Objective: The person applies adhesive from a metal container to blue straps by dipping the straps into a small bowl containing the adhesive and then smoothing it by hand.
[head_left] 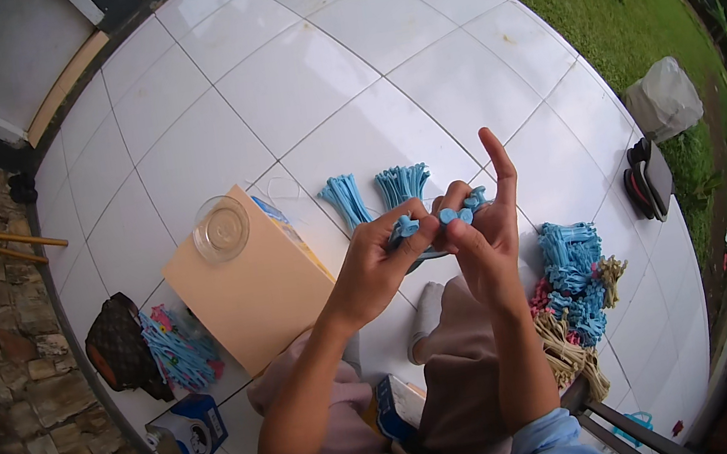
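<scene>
Right of the flat beige rectangular board (pixel 251 291), the left hand (pixel 369 264) pinches a light-blue knob-ended piece (pixel 403 229) and the right hand (pixel 493 250) clamps similar light-blue pieces (pixel 456 215), one finger raised apart, apparently working them together, which seems to call for steady fingertips.

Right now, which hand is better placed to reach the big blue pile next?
Probably the right hand: it's nearer the blue pile, on that side, while the left hand is farther across, toward the box. Both hold blue pieces, so the right may need freeing first.
</scene>
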`<state>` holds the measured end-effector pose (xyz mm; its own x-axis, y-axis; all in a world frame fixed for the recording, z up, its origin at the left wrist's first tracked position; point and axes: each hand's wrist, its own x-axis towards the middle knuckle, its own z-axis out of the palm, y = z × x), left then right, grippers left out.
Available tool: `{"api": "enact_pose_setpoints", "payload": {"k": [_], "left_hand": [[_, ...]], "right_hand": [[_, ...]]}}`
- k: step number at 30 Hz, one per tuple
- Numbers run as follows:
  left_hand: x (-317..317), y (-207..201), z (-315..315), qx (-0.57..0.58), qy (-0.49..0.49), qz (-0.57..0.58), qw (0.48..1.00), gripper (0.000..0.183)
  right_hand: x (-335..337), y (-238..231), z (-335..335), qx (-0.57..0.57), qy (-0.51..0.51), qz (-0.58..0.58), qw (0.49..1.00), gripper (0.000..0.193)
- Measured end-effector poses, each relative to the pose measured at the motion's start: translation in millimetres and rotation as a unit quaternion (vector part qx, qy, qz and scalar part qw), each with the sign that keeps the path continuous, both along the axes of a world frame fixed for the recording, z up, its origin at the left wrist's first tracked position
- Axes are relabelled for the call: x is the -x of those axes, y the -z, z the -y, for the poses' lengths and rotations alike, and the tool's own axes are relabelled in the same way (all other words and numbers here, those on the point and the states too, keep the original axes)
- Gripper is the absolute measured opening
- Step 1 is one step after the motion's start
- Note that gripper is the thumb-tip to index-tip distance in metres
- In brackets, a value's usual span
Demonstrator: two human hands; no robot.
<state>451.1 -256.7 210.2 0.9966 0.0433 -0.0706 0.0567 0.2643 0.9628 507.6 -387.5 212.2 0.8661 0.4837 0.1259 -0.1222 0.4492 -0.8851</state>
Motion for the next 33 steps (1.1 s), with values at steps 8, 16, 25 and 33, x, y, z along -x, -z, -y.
{"api": "enact_pose_setpoints", "payload": {"k": [8,16,25,33], "left_hand": [[-5.7,15.7,21.5,0.43,0.076,-0.015,0.899,0.029],[-21.5,26.0,23.6,0.406,-0.021,0.002,0.913,0.037],[-45.2,23.3,2.7,0.325,-0.08,0.084,0.938,0.03],[-12.1,19.8,-9.8,0.298,-0.141,0.137,0.934,0.036]], "right_hand": [[0.8,2.8,-3.4,-0.162,-0.025,-0.196,0.967,0.081],[-23.0,13.0,4.2,-0.073,0.084,-0.147,0.983,0.06],[-21.6,33.7,33.4,0.183,-0.095,0.021,0.978,0.092],[-4.3,48.6,-9.5,0.159,-0.177,0.098,0.966,0.069]]}}
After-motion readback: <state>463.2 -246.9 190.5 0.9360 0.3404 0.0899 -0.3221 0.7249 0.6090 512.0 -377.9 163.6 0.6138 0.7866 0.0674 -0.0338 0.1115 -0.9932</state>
